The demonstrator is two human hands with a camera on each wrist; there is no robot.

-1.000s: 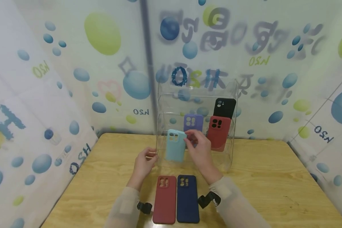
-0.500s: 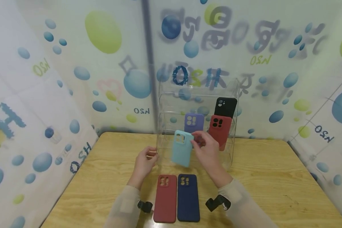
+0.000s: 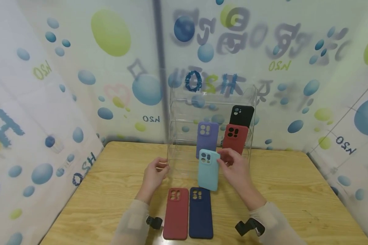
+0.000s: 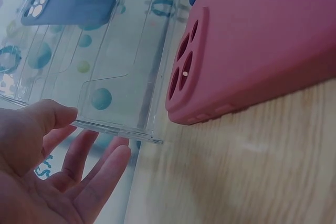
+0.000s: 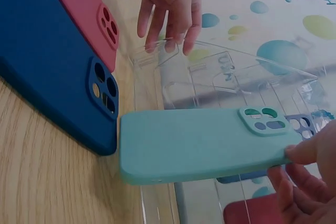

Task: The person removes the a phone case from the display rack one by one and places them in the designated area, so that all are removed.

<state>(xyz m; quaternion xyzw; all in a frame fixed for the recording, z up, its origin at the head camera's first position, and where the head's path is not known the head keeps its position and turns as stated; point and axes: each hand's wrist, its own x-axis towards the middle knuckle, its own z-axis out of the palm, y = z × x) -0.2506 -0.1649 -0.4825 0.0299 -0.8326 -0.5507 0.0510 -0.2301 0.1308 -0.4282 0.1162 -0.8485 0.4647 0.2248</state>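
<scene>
My right hand (image 3: 237, 172) pinches a light blue phone case (image 3: 208, 172) by its upper right edge, near the camera cutouts. The case hangs upright in front of the clear tiered display rack (image 3: 179, 166). In the right wrist view the thumb lies on its back, with the fingers curled beneath its edge. My left hand (image 3: 154, 175) holds the rack's left side edge; in the left wrist view the thumb lies inside the panel and the fingers outside. A red phone case (image 3: 176, 216) and a dark blue phone case (image 3: 200, 216) lie side by side on the table, between the forearms.
On the rack stand a purple phone case (image 3: 207, 139), a brighter red phone case (image 3: 234, 137) and a black phone case (image 3: 242, 115). The wooden table (image 3: 294, 190) meets patterned walls (image 3: 125, 85) at the back and sides.
My right hand has drawn the light blue case from the rack's lower left, rightward and toward me, uncovering more of the purple case. My left hand has stayed at the rack's side.
</scene>
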